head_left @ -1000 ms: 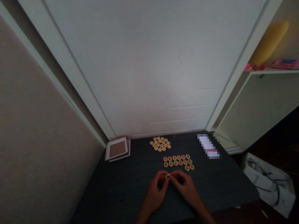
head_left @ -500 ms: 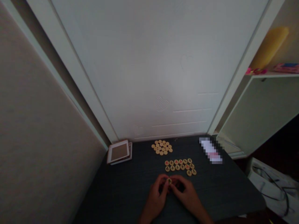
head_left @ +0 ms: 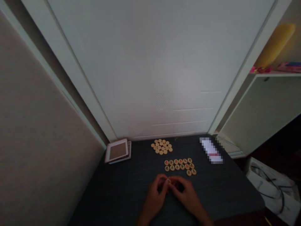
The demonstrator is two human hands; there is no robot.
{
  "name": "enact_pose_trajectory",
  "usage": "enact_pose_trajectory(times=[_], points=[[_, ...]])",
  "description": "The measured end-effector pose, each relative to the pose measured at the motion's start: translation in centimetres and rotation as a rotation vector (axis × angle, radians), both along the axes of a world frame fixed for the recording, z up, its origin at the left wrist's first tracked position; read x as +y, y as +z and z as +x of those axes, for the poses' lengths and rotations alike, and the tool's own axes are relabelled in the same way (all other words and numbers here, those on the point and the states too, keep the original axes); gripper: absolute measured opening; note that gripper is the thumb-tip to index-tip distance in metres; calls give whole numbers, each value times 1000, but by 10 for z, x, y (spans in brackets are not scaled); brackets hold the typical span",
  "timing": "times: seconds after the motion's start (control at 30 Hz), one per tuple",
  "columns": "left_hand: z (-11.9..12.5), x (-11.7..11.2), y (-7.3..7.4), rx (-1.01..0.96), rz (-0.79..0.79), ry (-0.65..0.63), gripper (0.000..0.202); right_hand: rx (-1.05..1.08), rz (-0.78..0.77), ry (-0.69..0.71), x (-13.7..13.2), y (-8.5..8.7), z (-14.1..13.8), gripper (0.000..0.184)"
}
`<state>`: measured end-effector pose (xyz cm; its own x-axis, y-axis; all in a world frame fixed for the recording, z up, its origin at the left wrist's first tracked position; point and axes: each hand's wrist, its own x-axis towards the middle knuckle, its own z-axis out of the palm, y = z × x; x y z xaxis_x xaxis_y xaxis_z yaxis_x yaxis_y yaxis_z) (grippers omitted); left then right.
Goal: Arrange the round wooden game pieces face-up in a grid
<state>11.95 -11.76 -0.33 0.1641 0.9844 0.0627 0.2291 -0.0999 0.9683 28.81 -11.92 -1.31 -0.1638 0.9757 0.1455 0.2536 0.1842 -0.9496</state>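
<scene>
Above the near part of the dark table point(head_left: 113, 188), my left hand point(head_left: 157, 191) and my right hand point(head_left: 183, 190) meet at the fingertips. Between them they pinch one round Chinese chess piece point(head_left: 169, 181), mostly covered by the fingers. Just beyond my hands lie face-up Chinese chess pieces point(head_left: 177, 167) in two rows, with red or black characters. Two more pieces point(head_left: 191, 172) sit below the right end of those rows. Farther back is a cluster of plain-looking pieces point(head_left: 161, 147), with no characters visible on their tops.
Framed flat boxes or trays point(head_left: 118, 150) are stacked at the table's back left. A blurred-out pale object point(head_left: 211, 150) lies at the back right. A white panel point(head_left: 150, 62) rises behind the table. Right of it stands a white box with cables point(head_left: 272, 188).
The piece between my fingers has turned from showing its character to being seen nearly edge-on. Both hands stay together in about the same place; the view has shifted slightly.
</scene>
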Motion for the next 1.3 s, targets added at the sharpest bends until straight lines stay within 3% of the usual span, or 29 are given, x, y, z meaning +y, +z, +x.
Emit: enact_pose_trajectory(times=[0.33,1.3], points=[[-4,-2,-1,-26,-5,-70,22,8,-8,-34,2,-2,2,27],[-1,-1,0,3,4,-49,20,39,-4,-50,2,2,0,24]])
